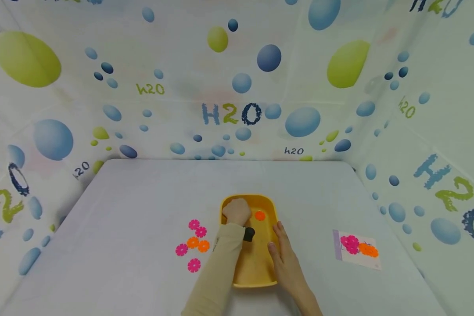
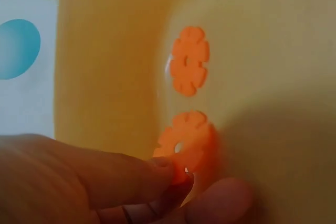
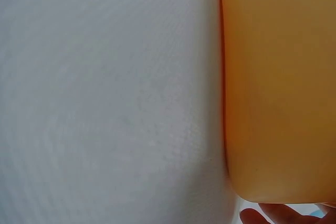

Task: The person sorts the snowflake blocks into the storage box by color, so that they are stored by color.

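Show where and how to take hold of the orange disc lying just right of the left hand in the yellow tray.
Probably best to pinch the orange disc by opposite rim edges, coming from above and the near side: it looks flat on the floor of the yellow tray, whose walls stand on its right and far sides, while the left hand is at its left.

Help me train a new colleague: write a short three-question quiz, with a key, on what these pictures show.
1. Multiple choice: what colour is the flower-shaped piece that the left hand pinches? a) pink b) orange c) blue
2. True or false: the purple-striped card lies to the right of the yellow tray.
3. Count: how many pink flower-shaped pieces lie on the table to the left of the yellow tray?

Key: 1. b; 2. true; 3. four.
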The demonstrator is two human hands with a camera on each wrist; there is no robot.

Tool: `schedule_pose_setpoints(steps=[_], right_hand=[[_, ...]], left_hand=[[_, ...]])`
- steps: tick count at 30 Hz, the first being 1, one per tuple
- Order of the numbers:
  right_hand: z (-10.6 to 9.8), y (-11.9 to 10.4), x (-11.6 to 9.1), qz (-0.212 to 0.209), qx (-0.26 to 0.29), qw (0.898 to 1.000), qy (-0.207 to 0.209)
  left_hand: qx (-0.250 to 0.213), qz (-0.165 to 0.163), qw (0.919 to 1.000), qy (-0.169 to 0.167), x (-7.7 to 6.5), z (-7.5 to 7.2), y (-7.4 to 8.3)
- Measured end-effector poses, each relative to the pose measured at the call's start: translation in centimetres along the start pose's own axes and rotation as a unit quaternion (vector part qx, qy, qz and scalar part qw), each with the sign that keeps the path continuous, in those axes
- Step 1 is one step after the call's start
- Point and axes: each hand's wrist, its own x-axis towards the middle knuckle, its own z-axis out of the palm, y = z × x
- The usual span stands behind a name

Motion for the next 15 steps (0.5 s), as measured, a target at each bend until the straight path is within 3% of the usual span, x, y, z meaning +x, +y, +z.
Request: schedule_pose_setpoints(steps=[15], right_hand=[[0.0,-0.2,-0.1,0.008,-0.004,1.0,-0.002]], left_hand=[[0.026,-0.005,0.9995,0.019,0.1,1.3,-0.2]])
